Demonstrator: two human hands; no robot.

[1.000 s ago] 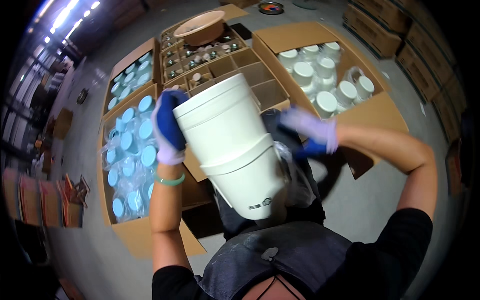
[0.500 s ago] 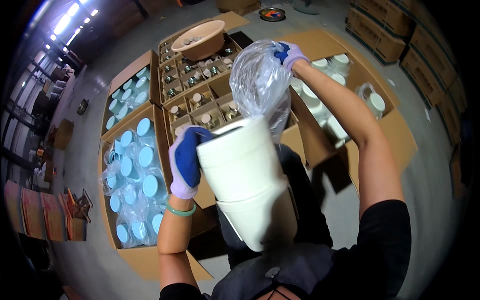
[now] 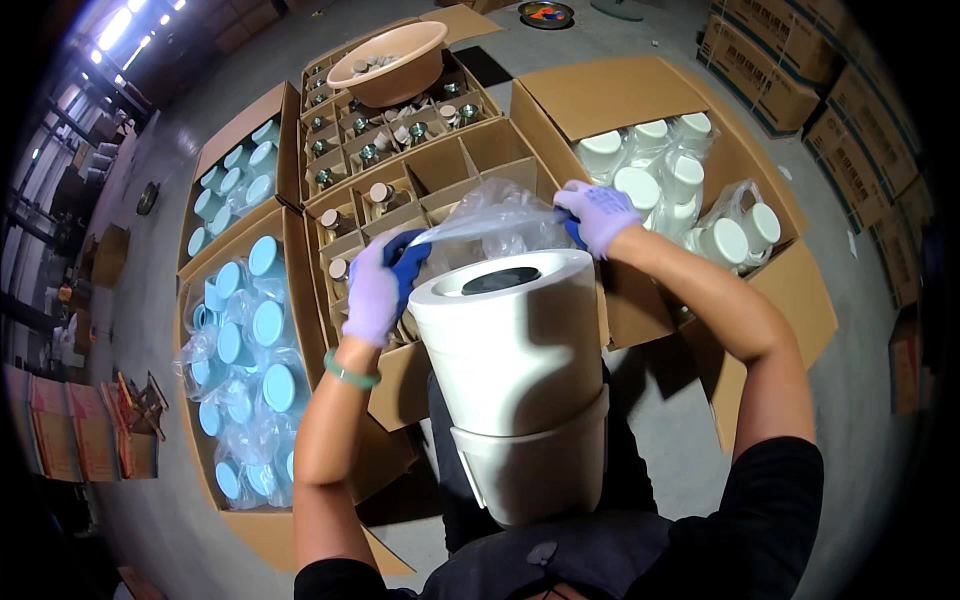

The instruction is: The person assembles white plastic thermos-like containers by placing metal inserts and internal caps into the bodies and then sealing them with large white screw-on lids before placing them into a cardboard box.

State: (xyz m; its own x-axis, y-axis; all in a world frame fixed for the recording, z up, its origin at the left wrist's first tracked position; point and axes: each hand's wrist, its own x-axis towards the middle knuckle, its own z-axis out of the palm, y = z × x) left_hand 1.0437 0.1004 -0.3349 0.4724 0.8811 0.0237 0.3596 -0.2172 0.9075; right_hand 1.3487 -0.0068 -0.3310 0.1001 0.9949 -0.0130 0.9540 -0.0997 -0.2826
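A clear plastic bag [image 3: 490,222] is stretched between my two gloved hands, above a partitioned carton. My left hand [image 3: 382,280], in a lilac glove with blue coating, is closed on the bag's left end. Its right end is gripped in my right hand [image 3: 598,215], gloved alike. Just below and between them, a white cylindrical container [image 3: 510,340] rests against my lap; its top has a round dark opening [image 3: 500,281]. The lower part looks like a second, slightly wider white section. Neither hand appears to hold the container.
Ahead, the divided carton [image 3: 440,165] holds glass bottles in several cells, with a peach basin [image 3: 395,65] on its far part. A carton of blue-lidded containers [image 3: 268,323] stands left, and one of white containers [image 3: 640,185] right. Stacked boxes [image 3: 760,75] line the far right.
My left hand has come off the white container onto the bag. My right hand has lowered, drawing the bag flat between both hands. The container's top opening now faces up into view.
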